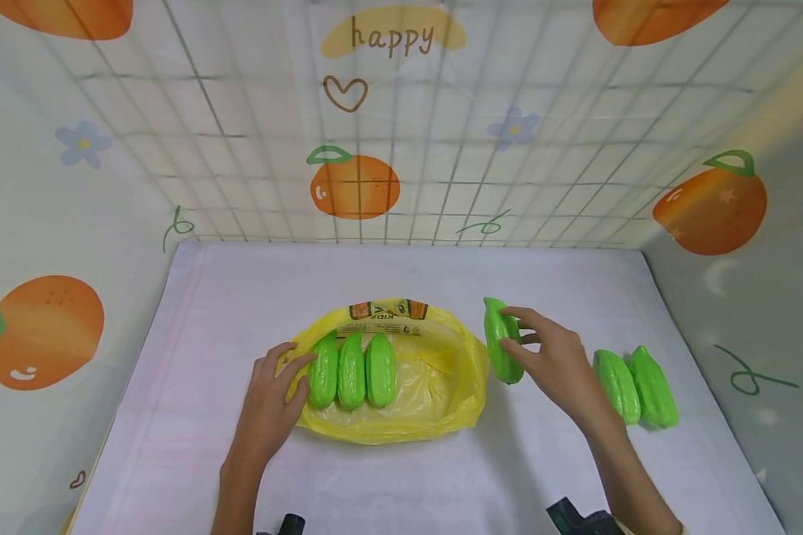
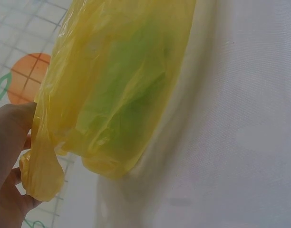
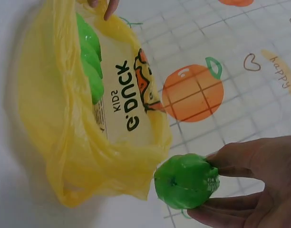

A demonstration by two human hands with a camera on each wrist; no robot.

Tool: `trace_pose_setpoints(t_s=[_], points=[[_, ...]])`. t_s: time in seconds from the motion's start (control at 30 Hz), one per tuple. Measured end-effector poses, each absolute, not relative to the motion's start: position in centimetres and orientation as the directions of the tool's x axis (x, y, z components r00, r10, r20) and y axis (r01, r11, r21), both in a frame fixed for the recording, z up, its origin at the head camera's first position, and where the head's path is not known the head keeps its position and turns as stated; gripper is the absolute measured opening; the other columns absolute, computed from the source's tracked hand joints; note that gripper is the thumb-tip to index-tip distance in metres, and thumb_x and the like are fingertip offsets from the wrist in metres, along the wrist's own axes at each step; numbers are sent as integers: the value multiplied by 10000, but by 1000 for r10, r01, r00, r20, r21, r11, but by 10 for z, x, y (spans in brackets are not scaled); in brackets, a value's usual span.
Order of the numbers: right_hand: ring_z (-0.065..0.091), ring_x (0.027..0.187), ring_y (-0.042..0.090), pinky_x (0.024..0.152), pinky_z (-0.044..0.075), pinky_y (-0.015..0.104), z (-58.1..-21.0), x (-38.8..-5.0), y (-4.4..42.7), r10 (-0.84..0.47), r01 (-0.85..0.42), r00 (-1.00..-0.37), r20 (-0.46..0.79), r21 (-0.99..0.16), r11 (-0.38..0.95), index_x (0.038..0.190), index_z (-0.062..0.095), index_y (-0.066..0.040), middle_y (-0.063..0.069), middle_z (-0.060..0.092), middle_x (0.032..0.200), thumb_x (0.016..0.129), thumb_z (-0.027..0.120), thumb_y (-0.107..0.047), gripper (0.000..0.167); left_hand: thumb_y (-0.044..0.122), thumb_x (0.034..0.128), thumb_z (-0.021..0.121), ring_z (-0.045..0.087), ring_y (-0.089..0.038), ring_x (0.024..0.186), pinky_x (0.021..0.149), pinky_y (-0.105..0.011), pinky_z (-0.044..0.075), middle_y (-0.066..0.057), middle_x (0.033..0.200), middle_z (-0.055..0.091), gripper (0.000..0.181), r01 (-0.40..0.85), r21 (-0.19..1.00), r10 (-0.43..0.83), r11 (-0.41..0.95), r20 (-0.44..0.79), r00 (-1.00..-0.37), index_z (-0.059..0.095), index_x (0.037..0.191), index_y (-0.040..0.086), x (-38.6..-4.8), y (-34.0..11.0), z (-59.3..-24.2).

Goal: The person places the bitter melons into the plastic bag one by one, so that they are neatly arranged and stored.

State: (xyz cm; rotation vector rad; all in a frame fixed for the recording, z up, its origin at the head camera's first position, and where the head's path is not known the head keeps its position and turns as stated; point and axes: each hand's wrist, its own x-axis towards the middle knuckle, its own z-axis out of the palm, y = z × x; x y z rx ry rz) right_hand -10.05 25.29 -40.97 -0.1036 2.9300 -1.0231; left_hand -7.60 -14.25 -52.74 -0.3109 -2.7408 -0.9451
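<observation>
A yellow plastic bag lies with its mouth open on the table. Three long green ridged fruits lie side by side in its left part. My left hand is at the bag's left rim; in the left wrist view, its fingers grip a bunched handle of the bag. Just past the right rim, my right hand holds another green ridged fruit between thumb and fingers, above the table. Seen end-on in the right wrist view, that held fruit looks lobed.
Two more green ridged fruits lie at the right of the table, partly behind my right forearm. A white cloth covers the table. Printed curtains with oranges and a wire grid stand behind it.
</observation>
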Motion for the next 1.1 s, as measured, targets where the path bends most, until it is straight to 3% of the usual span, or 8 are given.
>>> trace_pose_setpoints(t_s=[0.73, 1.1], points=[[637, 1050, 318, 689, 590, 374, -409, -109, 197, -175, -92, -983, -55, -678, 729, 1388, 556, -173, 96, 627, 1259, 941, 689, -209, 468, 128, 941, 624, 443, -306, 1217, 928, -470, 449, -66, 1415, 462, 327, 253, 584, 116, 771, 262, -958, 676, 1258, 191, -77, -143, -528], [646, 951, 250, 649, 570, 292, -430, -105, 169, -254, -124, -964, -84, -703, 701, 1344, 598, -183, 50, 653, 1168, 916, 719, -176, 445, 102, 930, 640, 453, -304, 1198, 915, -460, 453, -78, 1404, 473, 331, 264, 587, 117, 766, 276, -954, 681, 1248, 181, -77, -142, -527]])
